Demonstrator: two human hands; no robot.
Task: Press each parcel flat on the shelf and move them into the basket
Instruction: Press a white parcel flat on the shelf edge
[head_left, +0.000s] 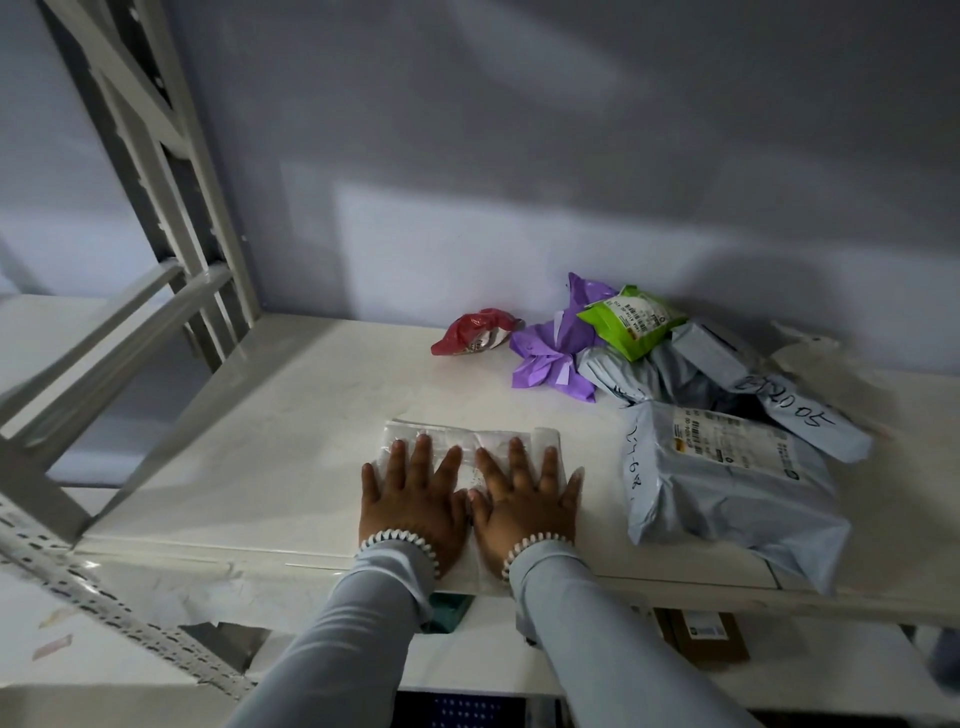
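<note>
White shelf (291, 415) under a grey wall carries everything. My left hand (410, 499) and right hand (524, 501) lie side by side, fingers straight and spread, pressing a clear parcel (467, 441) flat at the front edge. Right of it a grey parcel (727, 483) lies, with purple (550, 353), green (628, 322) and red (475, 332) parcels behind.

a single wide-angle view is given, taken from the person's head and aimed forward and down onto the white shelf (270, 415). the shelf front is seen close, at arm's reach, with the grey wall (519, 156) behind it. straight edges are bent toward the frame's borders. no second view is supplied.
</note>
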